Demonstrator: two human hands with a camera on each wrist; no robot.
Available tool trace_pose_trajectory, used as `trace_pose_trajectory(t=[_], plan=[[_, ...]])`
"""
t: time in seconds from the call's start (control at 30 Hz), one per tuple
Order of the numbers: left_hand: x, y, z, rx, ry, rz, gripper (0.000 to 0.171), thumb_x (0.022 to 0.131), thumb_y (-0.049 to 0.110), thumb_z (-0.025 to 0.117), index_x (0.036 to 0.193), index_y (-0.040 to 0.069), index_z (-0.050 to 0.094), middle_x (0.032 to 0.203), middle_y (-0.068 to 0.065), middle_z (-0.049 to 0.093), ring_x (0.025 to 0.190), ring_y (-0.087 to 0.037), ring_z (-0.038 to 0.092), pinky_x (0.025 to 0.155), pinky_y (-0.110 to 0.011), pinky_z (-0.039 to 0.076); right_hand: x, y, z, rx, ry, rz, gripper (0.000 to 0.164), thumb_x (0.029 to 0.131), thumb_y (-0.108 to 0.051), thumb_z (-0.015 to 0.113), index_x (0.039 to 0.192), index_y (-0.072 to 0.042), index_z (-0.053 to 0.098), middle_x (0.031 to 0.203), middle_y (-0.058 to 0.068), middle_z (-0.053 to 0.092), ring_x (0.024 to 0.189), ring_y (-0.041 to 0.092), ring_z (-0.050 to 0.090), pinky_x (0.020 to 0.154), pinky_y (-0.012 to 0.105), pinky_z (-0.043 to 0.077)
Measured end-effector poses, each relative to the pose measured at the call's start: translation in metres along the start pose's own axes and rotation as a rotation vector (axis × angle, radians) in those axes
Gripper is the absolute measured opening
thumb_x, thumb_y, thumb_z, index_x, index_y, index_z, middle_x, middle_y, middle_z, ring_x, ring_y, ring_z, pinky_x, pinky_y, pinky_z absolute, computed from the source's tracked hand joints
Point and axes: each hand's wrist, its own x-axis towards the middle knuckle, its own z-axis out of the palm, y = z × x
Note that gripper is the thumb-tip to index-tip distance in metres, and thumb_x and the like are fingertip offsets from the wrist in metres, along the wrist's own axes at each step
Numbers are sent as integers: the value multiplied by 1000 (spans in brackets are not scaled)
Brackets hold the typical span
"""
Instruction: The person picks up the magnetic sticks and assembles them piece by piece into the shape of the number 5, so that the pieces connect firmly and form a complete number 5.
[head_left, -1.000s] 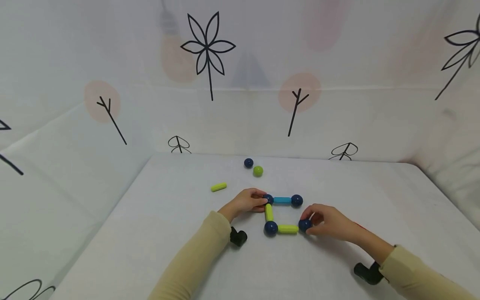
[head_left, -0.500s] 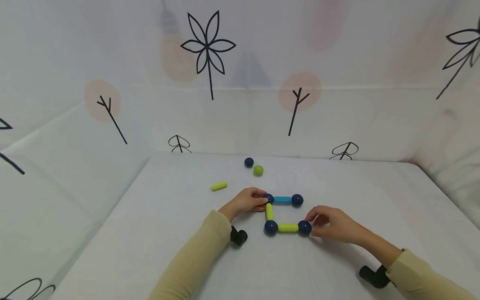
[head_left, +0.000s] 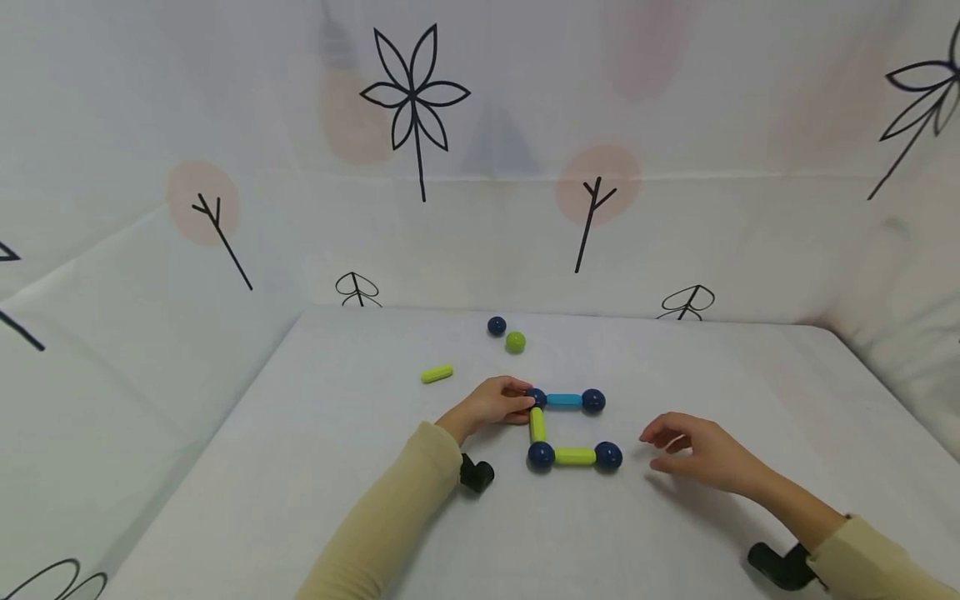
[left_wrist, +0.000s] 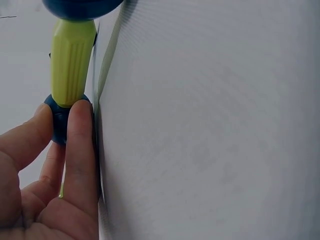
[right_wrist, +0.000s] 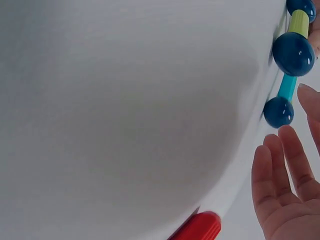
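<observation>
Left hand pinches a corner ball, right hand hovers loose!

On the desk, that navy ball meets a blue rod and a lime rod; over on the right, relaxed fingers hang near, but apart from, the near-right ball.

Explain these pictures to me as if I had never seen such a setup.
There is no machine here: a person works with two bare hands. The wide picture comes from a camera on the head; the two close ones come from cameras on each wrist.

On the white surface four dark-blue balls, two yellow-green sticks and a blue stick form a three-sided shape. Farther away lie a loose dark-blue ball, a green ball and a loose yellow-green stick.

The left hand pinches one corner ball; the right hand holds nothing.
</observation>
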Motion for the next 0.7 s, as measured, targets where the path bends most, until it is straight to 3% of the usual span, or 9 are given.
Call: trace_pose_trajectory(t=[0.43,0.7], plan=[[-2,1,-1,-2,-3,6,36,98,8,63,133,2,58,115,-11,61,91,-15,66,80,-26,57,-17,10,-13,-89,85,92,28,79,-6,83,103,-6,67,100,1,67,87,18,64,74,24,56],[-3,1,-1,-6,-13,9,35,99,8,63,132,1,58,113,-10,61,89,-14,66,80,-26,57,-28,23,-15,-138,206,21,29,76,-1,84,98,-10,68,93,-1,67,82,6,62,72,23,54]])
